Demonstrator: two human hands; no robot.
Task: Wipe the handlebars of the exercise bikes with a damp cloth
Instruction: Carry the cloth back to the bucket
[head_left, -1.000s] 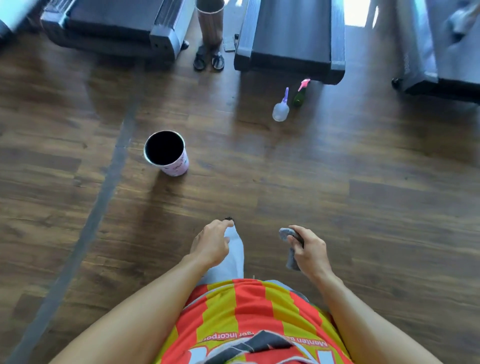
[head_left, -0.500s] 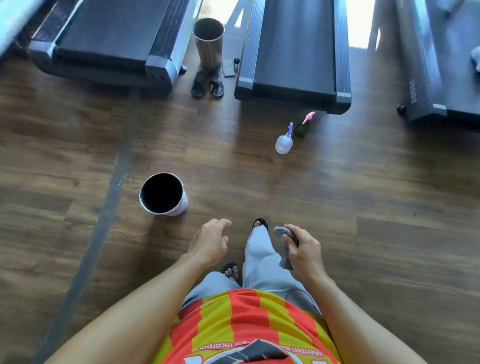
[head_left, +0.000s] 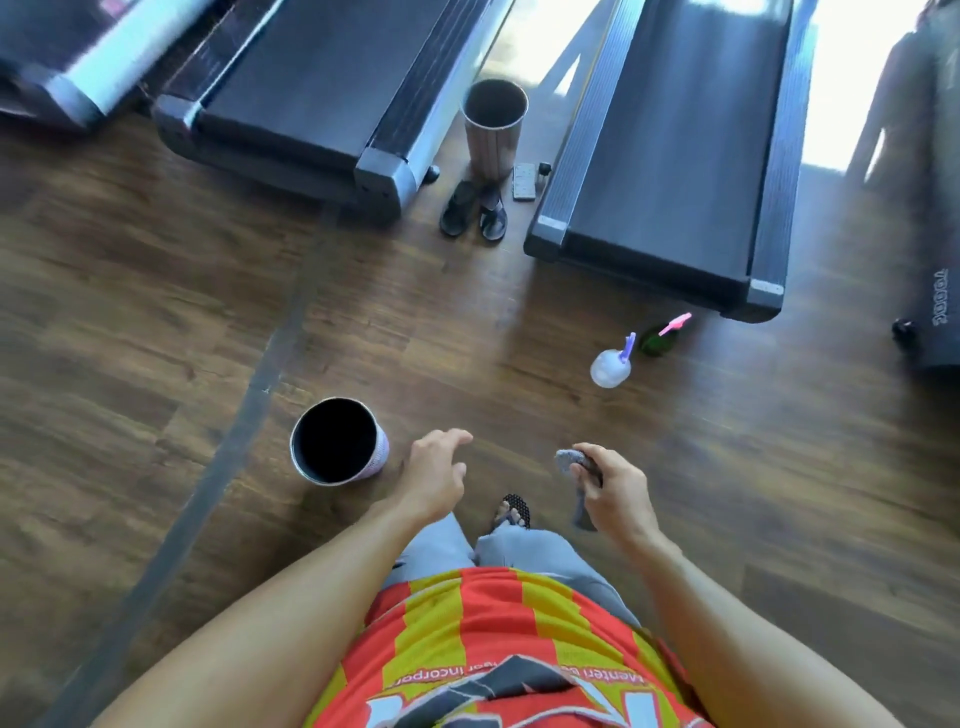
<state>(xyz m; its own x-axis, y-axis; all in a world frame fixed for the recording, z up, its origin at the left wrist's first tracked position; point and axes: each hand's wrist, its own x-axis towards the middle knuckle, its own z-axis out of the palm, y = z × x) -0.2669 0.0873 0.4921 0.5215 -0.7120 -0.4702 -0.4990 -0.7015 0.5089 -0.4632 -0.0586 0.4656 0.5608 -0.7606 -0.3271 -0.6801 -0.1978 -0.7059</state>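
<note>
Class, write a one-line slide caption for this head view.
Right hand grips grey cloth; left hand open beside bucket.

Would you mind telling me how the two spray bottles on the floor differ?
The clear bottle is pale and see-through, while the green bottle is dark. The clear bottle has a purple nozzle; the green bottle's is pink. The clear bottle stands nearer the person, the green bottle closer to the treadmill. Both stand upright on the wooden floor, side by side.
</note>
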